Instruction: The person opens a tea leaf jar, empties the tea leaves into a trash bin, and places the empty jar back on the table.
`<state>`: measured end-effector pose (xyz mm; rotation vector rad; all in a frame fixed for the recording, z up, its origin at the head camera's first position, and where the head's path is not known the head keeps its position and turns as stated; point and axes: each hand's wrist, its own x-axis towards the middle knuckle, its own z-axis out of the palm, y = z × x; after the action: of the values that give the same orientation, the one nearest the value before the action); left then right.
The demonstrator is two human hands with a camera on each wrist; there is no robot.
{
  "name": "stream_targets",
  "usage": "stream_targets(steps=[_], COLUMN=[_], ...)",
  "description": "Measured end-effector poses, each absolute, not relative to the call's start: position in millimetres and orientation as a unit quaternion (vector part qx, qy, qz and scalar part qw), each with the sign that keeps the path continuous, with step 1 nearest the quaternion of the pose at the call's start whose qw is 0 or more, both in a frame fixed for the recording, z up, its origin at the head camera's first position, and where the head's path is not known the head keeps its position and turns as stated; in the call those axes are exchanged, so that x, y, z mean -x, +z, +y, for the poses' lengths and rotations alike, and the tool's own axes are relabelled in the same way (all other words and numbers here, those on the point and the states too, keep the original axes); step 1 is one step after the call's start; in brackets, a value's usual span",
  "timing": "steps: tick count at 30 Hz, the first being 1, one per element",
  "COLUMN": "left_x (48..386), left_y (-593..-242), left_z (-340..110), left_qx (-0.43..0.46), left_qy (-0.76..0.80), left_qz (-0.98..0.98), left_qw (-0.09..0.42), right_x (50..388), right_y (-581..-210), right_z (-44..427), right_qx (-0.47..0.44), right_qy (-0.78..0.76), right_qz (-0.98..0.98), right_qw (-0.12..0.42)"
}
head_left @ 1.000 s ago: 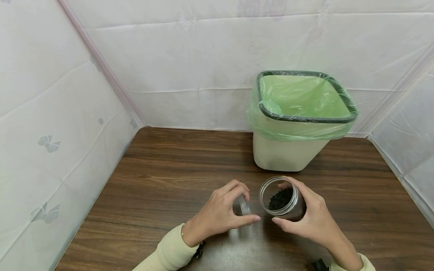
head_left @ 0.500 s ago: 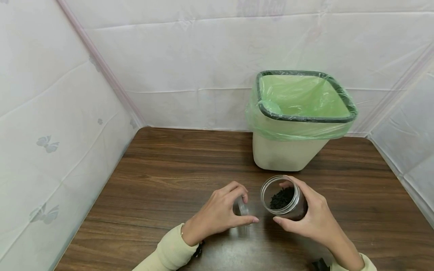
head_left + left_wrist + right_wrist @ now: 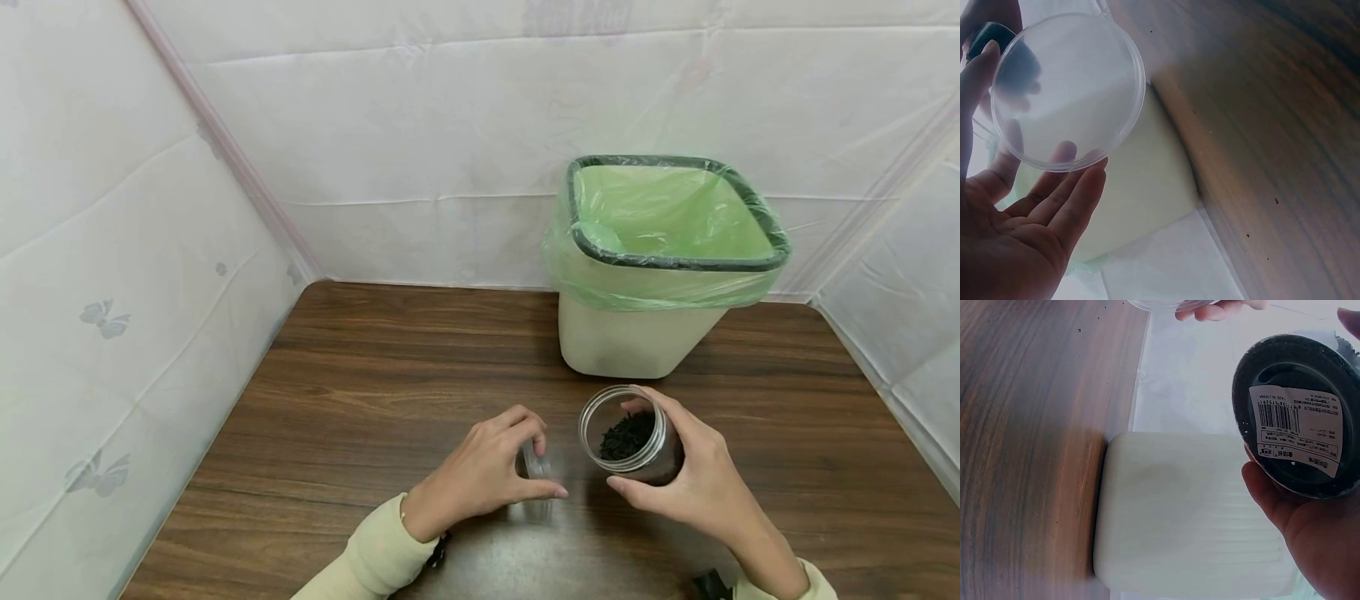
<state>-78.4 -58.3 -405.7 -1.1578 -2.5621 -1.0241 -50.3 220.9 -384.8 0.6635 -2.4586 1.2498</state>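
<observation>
While the left hand pinches a lid, the right hand grips a jar.

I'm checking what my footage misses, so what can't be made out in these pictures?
Head view: part of the lid, hidden by the left hand.
Head view: the underside of the jar, turned away from the camera.
Head view: the inside floor of the bin, hidden by its near side.
Right wrist view: fine print on the label, too small.
</observation>
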Motion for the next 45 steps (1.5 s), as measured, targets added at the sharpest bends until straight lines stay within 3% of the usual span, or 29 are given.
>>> stream_targets(steps=[45], left_x=[80.8], left_y=[-411.7], left_z=[-67.2], left_qx=[0.378], left_qy=[-0.251], left_qz=[-0.891], left_qw=[-0.02], right_x=[49.9], right_y=[-381.5], right_z=[233.0], right_qx=[-0.22], right_qy=[0.428], right_qz=[-0.86], right_qw=[0.169])
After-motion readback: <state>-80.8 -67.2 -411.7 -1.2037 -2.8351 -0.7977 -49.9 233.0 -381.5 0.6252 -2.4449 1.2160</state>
